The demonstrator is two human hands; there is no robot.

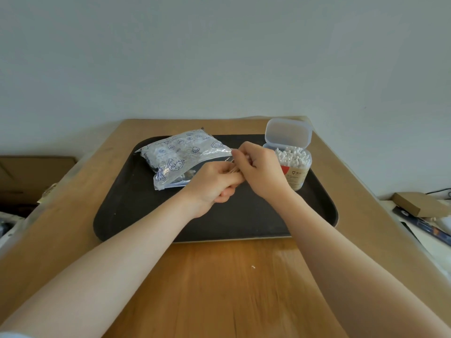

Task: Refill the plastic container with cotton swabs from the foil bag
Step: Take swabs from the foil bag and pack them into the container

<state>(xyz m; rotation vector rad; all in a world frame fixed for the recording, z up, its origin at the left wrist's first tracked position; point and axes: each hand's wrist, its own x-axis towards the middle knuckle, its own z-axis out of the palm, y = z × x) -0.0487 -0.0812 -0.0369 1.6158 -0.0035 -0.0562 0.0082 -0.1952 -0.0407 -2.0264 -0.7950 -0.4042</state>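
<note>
Cotton swabs (291, 156) stand upright and densely packed in the plastic container (294, 170), white tips crowded level with its rim; we note a second, small bundle of swabs (235, 170), showing as thin tan sticks, held between the two hands over the tray. Working down by size: the wooden table (231, 284) is smooth and tan, with bare board in front of the tray and narrower strips at either side. On it lies a dark, matte rectangular tray (127, 211) with rounded corners and a low raised rim, its near half uncovered. The foil bag (181, 156) lies flat on the tray's far left part, crinkled and silvery with blue printed figures, its mouth towards the hands. The container stands at the tray's far right corner, translucent, rounded-rectangular, with a red and pale label and its hinged lid (288, 132) standing open behind it. Our left hand (216, 184) has its fingers curled round the lower part of the bundle. Our right hand (260, 168) has its fingers bent down, pinching the bundle's upper part, just beside the bag's mouth and close to the left of the container. A tiny white speck (253, 266) lies on the table.
</note>
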